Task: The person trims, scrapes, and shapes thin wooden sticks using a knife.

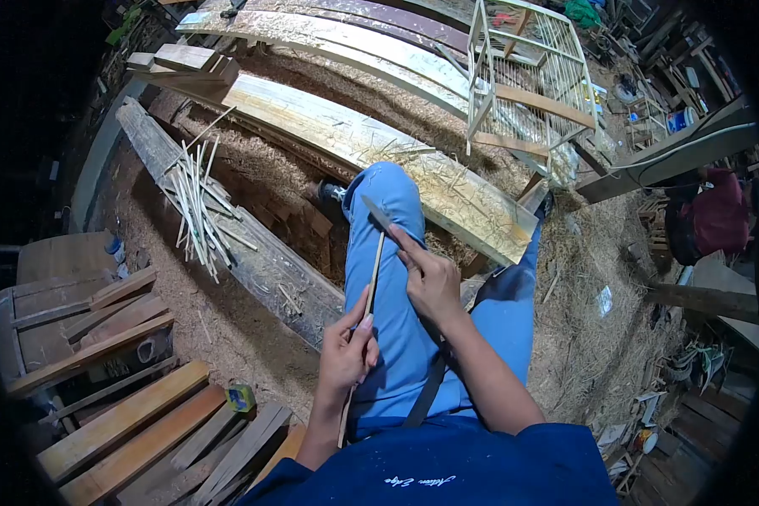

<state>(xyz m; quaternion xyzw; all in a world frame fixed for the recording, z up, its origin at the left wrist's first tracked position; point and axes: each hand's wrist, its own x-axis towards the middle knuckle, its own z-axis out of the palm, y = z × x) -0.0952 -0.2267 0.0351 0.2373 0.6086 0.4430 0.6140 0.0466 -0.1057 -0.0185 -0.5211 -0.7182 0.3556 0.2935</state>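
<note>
My left hand (346,354) is closed round a thin wooden stick (377,261), which runs up along my blue-trousered thigh and back under my forearm. My right hand (432,282) grips a knife; its handle is hidden in my fingers. The flat blade (375,212) points up and left over my knee, and the stick's upper end meets it near my index finger. A loose bundle of pale thin sticks (198,207) lies to the left on a weathered plank (270,261).
Beyond my knee lies a thick beam (312,126) strewn with shavings. A slatted wooden cage (535,93) stands at the upper right. Cut boards (126,422) and a yellow tape measure (240,398) are at the lower left. Sawdust covers the ground (582,287).
</note>
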